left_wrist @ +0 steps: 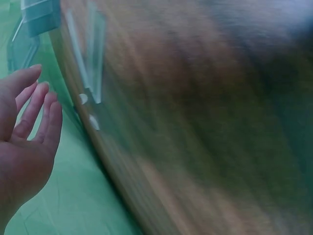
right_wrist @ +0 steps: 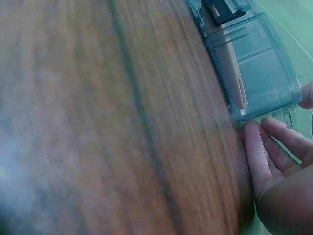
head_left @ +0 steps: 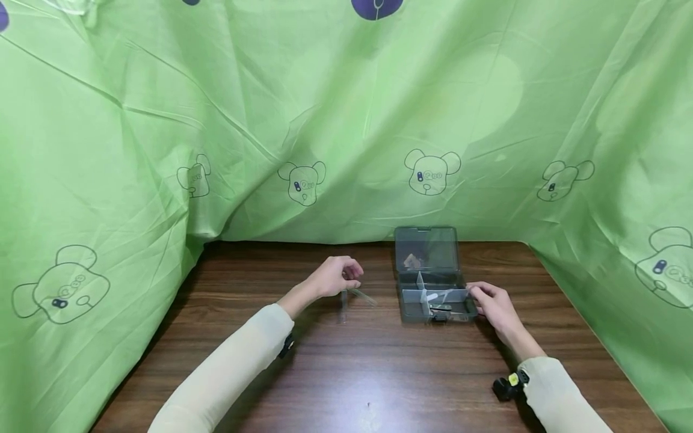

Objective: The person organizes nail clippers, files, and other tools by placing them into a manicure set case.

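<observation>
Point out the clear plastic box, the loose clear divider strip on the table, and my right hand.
clear plastic box (head_left: 428, 249), head view, on its raised lid.
loose divider strip (head_left: 361, 295), head view, on the strip's middle, beside the left hand.
right hand (head_left: 492, 304), head view, on the back of the hand at the box's right edge.

No legible text, brand, number or sign appears anywhere in the three views. The green cloth behind the surface carries only outline drawings of cartoon bears, with tiny marks on their faces too small to read. The clear plastic box bears no readable label.
</observation>
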